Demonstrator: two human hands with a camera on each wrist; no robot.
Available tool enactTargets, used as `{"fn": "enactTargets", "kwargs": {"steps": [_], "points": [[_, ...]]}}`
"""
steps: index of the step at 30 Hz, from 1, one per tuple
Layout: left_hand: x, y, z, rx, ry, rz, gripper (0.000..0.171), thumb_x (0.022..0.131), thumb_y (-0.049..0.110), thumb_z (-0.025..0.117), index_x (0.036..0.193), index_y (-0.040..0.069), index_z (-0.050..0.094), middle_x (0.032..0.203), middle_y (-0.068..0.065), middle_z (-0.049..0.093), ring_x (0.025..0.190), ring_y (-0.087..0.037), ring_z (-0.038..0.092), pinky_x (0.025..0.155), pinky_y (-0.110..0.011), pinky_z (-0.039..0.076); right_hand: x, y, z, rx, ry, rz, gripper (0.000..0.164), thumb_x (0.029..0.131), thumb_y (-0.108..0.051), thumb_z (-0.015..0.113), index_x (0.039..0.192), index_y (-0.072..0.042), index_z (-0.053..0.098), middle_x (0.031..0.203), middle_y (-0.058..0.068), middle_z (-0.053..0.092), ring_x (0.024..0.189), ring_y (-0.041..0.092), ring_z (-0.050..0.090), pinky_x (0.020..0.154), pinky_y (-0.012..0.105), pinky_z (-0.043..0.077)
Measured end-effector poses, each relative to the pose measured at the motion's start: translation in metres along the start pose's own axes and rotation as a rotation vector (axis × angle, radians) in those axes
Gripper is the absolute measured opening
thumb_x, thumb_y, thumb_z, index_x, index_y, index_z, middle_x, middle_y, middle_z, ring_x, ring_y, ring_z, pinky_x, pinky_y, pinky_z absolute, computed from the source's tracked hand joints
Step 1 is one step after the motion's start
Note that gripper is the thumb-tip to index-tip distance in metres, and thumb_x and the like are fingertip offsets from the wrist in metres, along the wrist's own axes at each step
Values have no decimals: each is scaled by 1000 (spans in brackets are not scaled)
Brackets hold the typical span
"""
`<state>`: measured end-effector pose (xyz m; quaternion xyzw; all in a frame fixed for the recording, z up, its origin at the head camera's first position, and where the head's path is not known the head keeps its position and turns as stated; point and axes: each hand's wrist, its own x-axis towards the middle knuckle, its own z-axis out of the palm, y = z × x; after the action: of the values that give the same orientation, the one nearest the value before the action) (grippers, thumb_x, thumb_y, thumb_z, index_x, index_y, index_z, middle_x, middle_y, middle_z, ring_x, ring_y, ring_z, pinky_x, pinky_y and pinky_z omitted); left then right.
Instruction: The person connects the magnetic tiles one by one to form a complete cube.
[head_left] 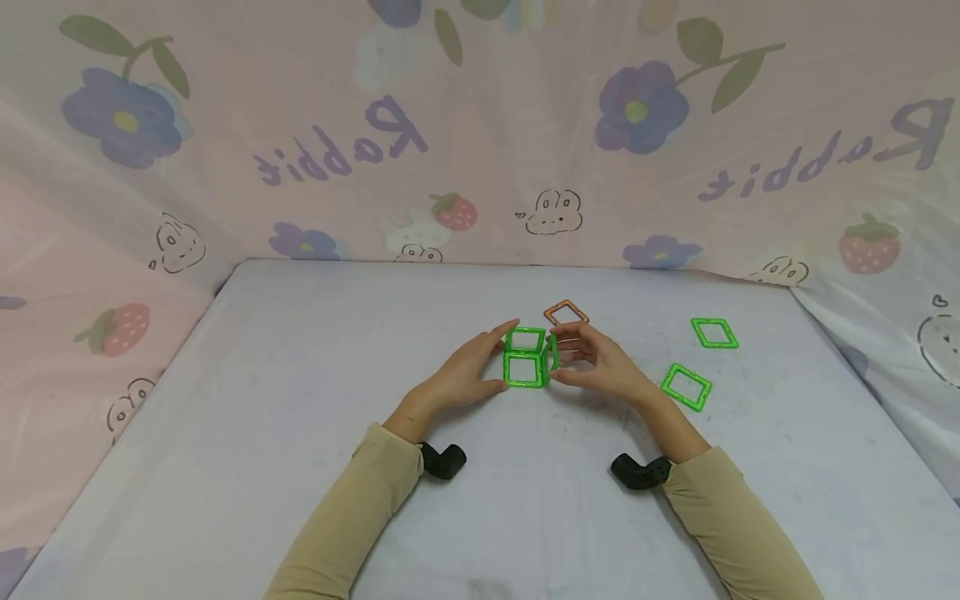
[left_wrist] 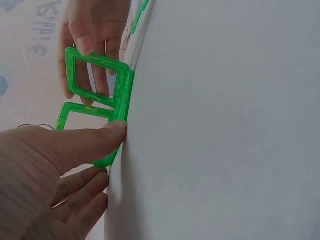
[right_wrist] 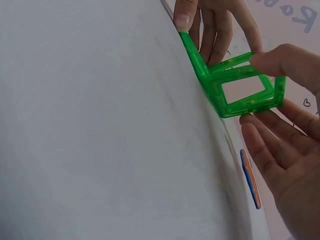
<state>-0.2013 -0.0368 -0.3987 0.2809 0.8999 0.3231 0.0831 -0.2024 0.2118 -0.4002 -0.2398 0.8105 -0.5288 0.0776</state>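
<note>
Several green square magnetic tiles, open in the middle, are joined into a small structure (head_left: pixel 525 354) on the white table. My left hand (head_left: pixel 468 367) grips its left side, thumb at the near corner and index finger at the far one. On the other side my right hand (head_left: pixel 603 362) pinches an upright green tile (head_left: pixel 555 354) between thumb and fingers. In the left wrist view, the right thumb presses the top edge of this tile (left_wrist: pixel 97 59). The right wrist view shows the tiles (right_wrist: pixel 240 111) meeting at angles, the left thumb on one edge.
An orange magnetic tile (head_left: pixel 556 307) lies just behind the structure. To the right, one green tile (head_left: pixel 712 321) lies farther back and another (head_left: pixel 705 397) lies near the right forearm. A patterned curtain (head_left: pixel 495 150) stands behind the table. Black bent pieces (head_left: pixel 444 461) sit at both wrists.
</note>
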Motion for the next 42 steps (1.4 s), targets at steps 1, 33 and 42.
{"fn": "enactTargets", "kwargs": {"steps": [1,33,42], "points": [[0,0,0,-1,0,1,90,81,18,71,149,29,13,128,-7,51,124,-20,45,109,-39,30,0,0,0,1,-1,1,61,75,-5,75,128,-1,44,126,21,51,112,36,55,90,43,48],[-2,1,1,-12,6,6,86,82,16,71,148,29,17,132,-8,50,126,-21,45,108,-41,33,1,3,0,17,-7,33,51,83,-17,69,130,-9,48,124,14,56,110,28,58,91,30,49],[-2,2,1,-20,13,16,85,82,16,71,148,27,18,131,-8,51,125,-22,46,107,-42,33,-1,1,1,22,-8,34,52,83,-17,70,130,-10,48,125,13,56,110,28,58,89,26,49]]}}
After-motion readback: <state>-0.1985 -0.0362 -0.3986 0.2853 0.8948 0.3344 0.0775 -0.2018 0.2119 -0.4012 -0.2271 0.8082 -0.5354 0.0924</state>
